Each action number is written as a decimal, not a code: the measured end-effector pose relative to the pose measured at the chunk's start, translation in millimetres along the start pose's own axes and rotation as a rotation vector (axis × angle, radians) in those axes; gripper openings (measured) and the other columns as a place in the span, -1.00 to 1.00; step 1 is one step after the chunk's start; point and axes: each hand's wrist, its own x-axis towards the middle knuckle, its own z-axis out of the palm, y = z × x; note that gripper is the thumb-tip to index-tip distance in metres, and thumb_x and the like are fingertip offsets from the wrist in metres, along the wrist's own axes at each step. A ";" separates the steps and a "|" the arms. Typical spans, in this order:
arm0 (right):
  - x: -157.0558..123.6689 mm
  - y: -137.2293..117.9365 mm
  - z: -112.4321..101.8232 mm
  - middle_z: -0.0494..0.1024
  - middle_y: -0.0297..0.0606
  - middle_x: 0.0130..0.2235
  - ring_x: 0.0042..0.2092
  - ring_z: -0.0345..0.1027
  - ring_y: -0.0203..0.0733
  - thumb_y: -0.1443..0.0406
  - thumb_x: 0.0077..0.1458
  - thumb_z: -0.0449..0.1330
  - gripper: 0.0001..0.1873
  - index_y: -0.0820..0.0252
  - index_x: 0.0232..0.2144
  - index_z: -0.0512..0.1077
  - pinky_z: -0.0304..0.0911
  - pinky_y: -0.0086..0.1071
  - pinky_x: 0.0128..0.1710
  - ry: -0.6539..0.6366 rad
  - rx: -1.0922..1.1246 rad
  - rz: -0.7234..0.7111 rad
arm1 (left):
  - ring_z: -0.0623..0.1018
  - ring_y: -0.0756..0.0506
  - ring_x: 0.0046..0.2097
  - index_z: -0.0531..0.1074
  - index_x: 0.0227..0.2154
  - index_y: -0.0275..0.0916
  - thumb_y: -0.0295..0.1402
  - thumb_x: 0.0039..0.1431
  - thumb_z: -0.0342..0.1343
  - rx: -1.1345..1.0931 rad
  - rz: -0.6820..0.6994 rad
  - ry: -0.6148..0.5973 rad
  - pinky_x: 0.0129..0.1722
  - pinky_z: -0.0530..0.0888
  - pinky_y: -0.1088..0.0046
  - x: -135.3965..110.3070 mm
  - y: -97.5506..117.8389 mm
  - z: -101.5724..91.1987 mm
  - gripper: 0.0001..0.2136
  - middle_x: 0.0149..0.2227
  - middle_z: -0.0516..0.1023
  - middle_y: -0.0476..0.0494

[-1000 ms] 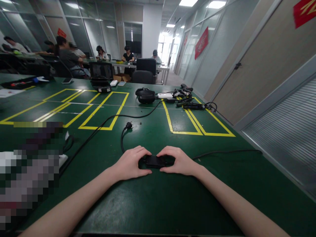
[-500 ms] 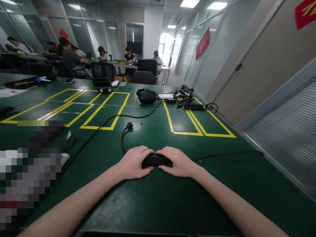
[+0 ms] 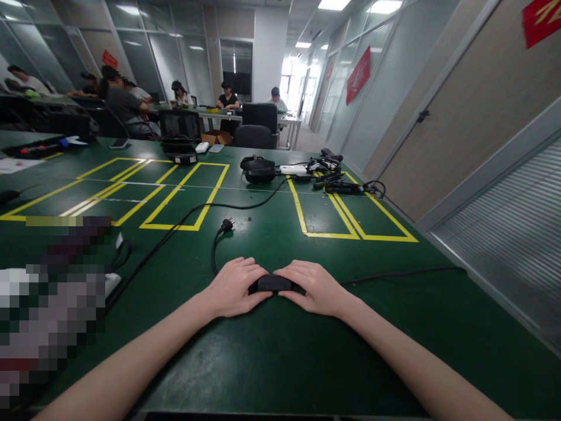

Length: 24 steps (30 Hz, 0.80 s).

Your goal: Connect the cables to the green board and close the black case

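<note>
Between my hands, close above or on the green table, is a black power adapter with a slotted face turned toward me. My left hand is closed around its left end, thumb below and fingers over the top. Its right end is gripped the same way by my right hand. A thick black cord with a power plug curves out past my left hand, its prongs pointing right. From beyond my right hand a thin black cable runs off to the right. The adapter's ends are hidden by my fingers.
Yellow tape marks rectangles on the table. Farther back lie a black headset and a heap of cables. A long black cord crosses the left side, near a white power strip end. People sit at far tables.
The adapter has turned slightly in my hands, so its slotted face shows more clearly. My left fingers have shifted a little left. The whole view has moved slightly.
</note>
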 end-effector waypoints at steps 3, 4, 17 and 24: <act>-0.2 -0.6 0.1 0.66 -0.05 -0.20 -0.23 0.52 -0.03 0.21 0.35 0.18 -0.72 0.23 0.01 0.49 0.43 -0.19 -0.20 0.023 -0.045 -0.007 | 0.55 -0.19 -0.17 0.51 -0.07 -0.24 -0.15 0.34 0.15 0.013 0.023 0.043 -0.18 0.39 0.31 0.3 1.1 -0.3 -0.72 -0.21 0.63 -0.17; -0.3 -0.6 0.4 0.66 -0.05 -0.21 -0.23 0.53 -0.03 0.21 0.34 0.19 -0.72 0.23 0.01 0.50 0.44 -0.19 -0.20 0.028 -0.047 -0.003 | 0.54 -0.19 -0.17 0.51 -0.07 -0.24 -0.14 0.35 0.14 0.015 0.029 0.047 -0.18 0.39 0.31 0.4 1.4 -0.6 -0.72 -0.21 0.62 -0.17; -5.2 -0.6 1.6 0.62 -0.07 0.12 0.11 0.54 -0.01 0.38 0.37 0.11 -0.59 0.13 0.21 0.44 0.50 -0.14 0.10 0.146 -0.072 -0.172 | 0.52 -0.11 -0.35 0.51 -0.29 -0.22 0.02 0.39 0.00 -0.239 -0.247 -0.036 -0.34 0.37 0.41 1.4 9.1 -3.2 -0.60 -0.35 0.58 -0.07; -4.7 -0.8 2.9 0.58 0.05 0.14 0.01 0.59 0.06 0.29 0.33 0.17 -0.60 0.20 0.19 0.44 0.54 -0.13 -0.08 0.077 -0.109 -0.068 | 0.55 -0.10 -0.26 0.54 -0.12 -0.23 -0.10 0.30 0.17 -0.480 -0.277 -0.053 -0.28 0.39 0.45 1.0 7.0 -8.6 -0.69 -0.24 0.62 -0.05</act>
